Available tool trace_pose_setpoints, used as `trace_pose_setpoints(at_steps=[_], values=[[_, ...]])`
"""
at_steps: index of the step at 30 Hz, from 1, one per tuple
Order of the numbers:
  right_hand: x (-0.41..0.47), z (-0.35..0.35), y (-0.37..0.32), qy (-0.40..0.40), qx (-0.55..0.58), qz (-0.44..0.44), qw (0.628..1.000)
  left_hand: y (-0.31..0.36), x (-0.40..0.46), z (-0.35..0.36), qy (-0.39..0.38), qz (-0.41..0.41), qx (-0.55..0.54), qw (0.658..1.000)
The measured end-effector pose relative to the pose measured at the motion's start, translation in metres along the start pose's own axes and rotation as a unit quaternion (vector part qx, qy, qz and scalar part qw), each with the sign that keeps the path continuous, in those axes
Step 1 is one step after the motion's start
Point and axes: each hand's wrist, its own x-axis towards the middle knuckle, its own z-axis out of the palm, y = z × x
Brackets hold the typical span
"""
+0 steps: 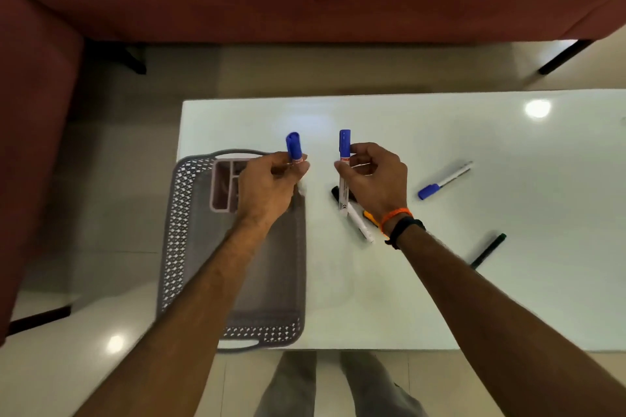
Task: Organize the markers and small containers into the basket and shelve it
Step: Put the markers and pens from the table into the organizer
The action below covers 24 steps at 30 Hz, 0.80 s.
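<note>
Each hand (271,179) (376,176) grips a blue marker (293,145) (344,152); basket (176,213) holds one container (222,189); loose markers (443,180) remain right, shelving undone.

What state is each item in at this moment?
Left hand: grips a blue-capped marker, cap up, over the basket.
Right hand: grips a second blue-capped marker, upright.
Basket: flat on the table, holding a pink divided container.
Blue marker: capped, lying on table.
Black-capped marker: lying under right hand.
Orange item: partly hidden.
Dark pen: lying on table.
</note>
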Motion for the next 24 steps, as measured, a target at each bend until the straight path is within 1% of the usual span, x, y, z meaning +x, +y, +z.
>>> trace_pose_setpoints(at_steps=[4,7,11,13,16,19,24], values=[[-0.006,0.029,-0.017,-0.004,0.003,-0.043,0.999,-0.01,-0.001,-0.033,0.049,0.006,0.016,0.999],[-0.005,0.043,-0.028,0.006,0.015,-0.071,0.997,-0.014,0.002,-0.05,0.084,0.014,-0.007,0.996],[-0.004,0.061,-0.039,0.016,0.036,-0.097,0.995,-0.018,0.009,-0.063,0.119,0.004,0.017,0.993],[-0.003,0.068,-0.043,0.017,0.043,-0.109,0.993,-0.02,0.013,-0.065,0.126,0.003,0.033,0.991],[0.0,0.082,-0.044,0.016,0.035,-0.119,0.992,-0.024,0.016,-0.067,0.111,0.01,0.042,0.993],[0.003,0.091,-0.038,-0.003,0.0,-0.118,0.993,-0.028,0.017,-0.066,0.096,0.018,0.053,0.994],[0.012,0.1,-0.02,-0.065,-0.149,-0.086,0.983,-0.028,0.018,-0.066,0.091,0.015,0.051,0.994]])
